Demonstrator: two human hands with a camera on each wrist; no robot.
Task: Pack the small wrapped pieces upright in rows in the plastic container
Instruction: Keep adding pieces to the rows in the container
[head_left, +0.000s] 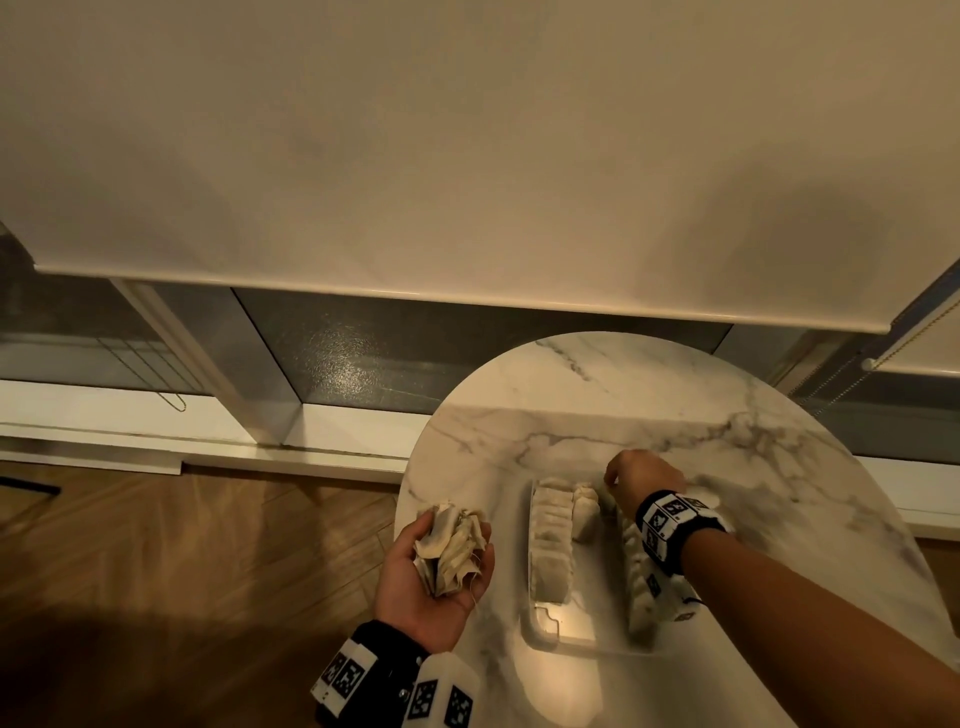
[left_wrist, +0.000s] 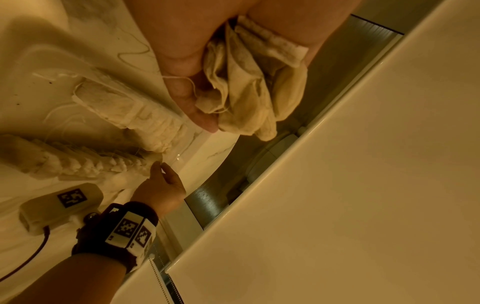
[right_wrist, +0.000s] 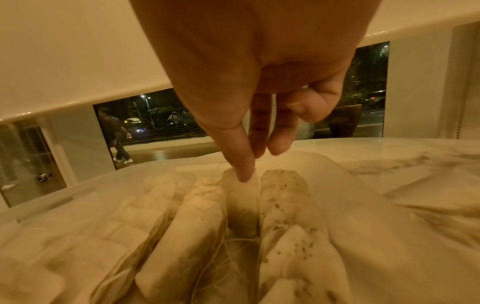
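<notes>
Roller blind (head_left: 467, 145) fills the upper half of the head view, with dark window glass (head_left: 363, 358) below it and wood floor (head_left: 156, 571) at lower left. Round marble table (head_left: 675, 415) sits at lower right. On the table, clear plastic container (head_left: 543, 631) holds small wrapped pieces standing upright in rows: left row (head_left: 550, 545) along the container's left wall, short middle row (head_left: 585, 512) at the far end, right row (head_left: 641, 582) partly hidden under the right forearm. Near end of the container between the left and right rows is bare. Right hand (head_left: 641, 480) reaches down into the far end of the container; in the right wrist view the thumb and first fingers (right_wrist: 244, 160) pinch the top edge of one upright piece (right_wrist: 242, 203) set in the gap between two neighbouring rows, remaining fingers loosely curled. Loose strings lie between the rows at the near side of that gap. Left hand (head_left: 431, 577) is palm up at the table's left edge, beside and apart from the container, cupping a loose bunch of pieces (head_left: 452, 551); fingers curl round the bunch, thumb against it in the left wrist view (left_wrist: 249, 86). Strings hang off the bunch. Both wrists wear dark bands with black-and-white marker tags (head_left: 670, 514). Small tagged white box (left_wrist: 62, 205) with a cable lies on the table just beside the right wrist in the left wrist view.
</notes>
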